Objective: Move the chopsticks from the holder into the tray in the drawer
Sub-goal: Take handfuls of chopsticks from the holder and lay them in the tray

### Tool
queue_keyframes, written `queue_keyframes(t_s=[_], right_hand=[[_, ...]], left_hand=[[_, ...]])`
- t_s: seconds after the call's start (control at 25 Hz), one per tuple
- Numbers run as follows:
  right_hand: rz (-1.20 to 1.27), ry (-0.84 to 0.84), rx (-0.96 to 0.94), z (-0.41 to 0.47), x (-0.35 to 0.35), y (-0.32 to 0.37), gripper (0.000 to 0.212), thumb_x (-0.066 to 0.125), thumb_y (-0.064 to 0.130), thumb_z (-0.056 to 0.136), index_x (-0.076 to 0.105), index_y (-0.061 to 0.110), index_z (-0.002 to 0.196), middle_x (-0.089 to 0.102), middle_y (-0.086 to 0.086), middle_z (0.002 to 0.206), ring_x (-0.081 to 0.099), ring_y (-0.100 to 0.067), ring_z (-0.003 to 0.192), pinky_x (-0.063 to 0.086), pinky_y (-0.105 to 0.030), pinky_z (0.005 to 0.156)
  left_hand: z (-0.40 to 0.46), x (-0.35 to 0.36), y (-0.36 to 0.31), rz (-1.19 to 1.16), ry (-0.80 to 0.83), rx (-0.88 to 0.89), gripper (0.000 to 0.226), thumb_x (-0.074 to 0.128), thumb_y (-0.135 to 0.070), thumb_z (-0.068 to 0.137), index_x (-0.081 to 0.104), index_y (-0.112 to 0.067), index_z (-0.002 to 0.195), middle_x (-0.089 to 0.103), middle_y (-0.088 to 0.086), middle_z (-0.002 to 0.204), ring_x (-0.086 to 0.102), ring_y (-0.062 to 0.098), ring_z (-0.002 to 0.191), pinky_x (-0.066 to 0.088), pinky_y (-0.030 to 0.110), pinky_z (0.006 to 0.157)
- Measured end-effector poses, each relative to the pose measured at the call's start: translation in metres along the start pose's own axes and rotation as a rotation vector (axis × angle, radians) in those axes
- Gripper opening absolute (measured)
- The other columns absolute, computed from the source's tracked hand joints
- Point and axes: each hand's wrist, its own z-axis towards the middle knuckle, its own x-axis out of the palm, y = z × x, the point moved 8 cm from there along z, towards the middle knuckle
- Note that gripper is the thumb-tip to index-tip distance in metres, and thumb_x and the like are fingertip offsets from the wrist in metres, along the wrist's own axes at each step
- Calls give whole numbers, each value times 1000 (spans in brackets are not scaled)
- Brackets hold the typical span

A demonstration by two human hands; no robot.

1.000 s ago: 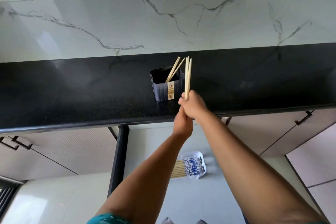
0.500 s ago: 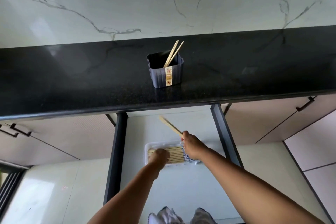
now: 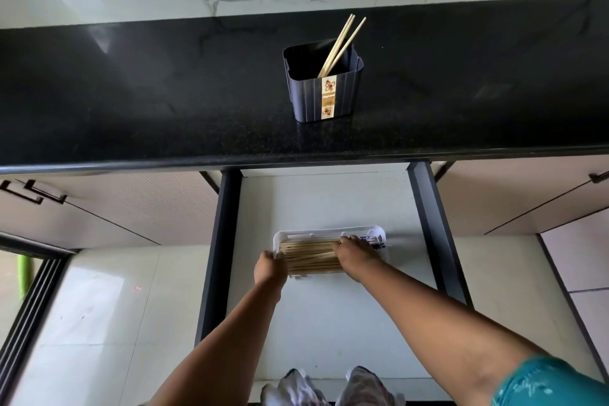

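two hands (image 3: pixel 308 265) on flat wooden chopsticks (image 3: pixel 311 257).

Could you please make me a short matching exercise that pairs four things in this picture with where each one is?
Things:
1. holder
2. tray
3. left hand
4. right hand

Places:
A. in the open drawer
B. on the black counter
C. over the chopsticks lying in the tray
D. at the tray's left end

Pairs: 1-B, 2-A, 3-D, 4-C
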Motion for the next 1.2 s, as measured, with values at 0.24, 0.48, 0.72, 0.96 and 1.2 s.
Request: queue_keyframes(t_s=[0.24,0.48,0.72,0.96,1.2], right_hand=[[81,-73,39,-6,-2,-14,30,41,-3,87,53,9,112,45,-14,136,46,-32,128,42,-37,98],[172,-140,73,-14,-3,-31,34,36,-4,87,57,7,111,53,-12,120,52,-31,115,44,-35,88],[238,-110,-37,-13,5,-12,42,40,-1,87,59,10,123,46,-8,133,40,-26,128,41,-36,103],[245,-36,15,-12,16,-12,44,34,33,95,57,15,128,41,-7,142,33,-26,132,31,-39,112],[112,-112,27,-22,24,-29,62,25,52,99,38,13,146,23,-8,160,19,-23,148,15,-38,121]], left_hand=[[5,1,8,32,-7,17,24,39,-17,89,61,-8,86,64,14,86,56,30,78,38,29,63],[4,-1,5,63,0,60,24,39,-14,89,61,-6,90,65,17,92,59,35,90,45,34,71],[-42,13,-59,644,-51,1016,53,54,-31,88,46,-12,136,49,10,140,46,32,127,38,40,104],[-22,59,-33,1131,358,786,98,36,-75,81,12,-12,151,14,7,160,13,27,146,12,38,120],[-37,45,-31,966,141,917,41,44,-43,92,52,-14,120,58,5,123,53,29,113,45,34,90]])
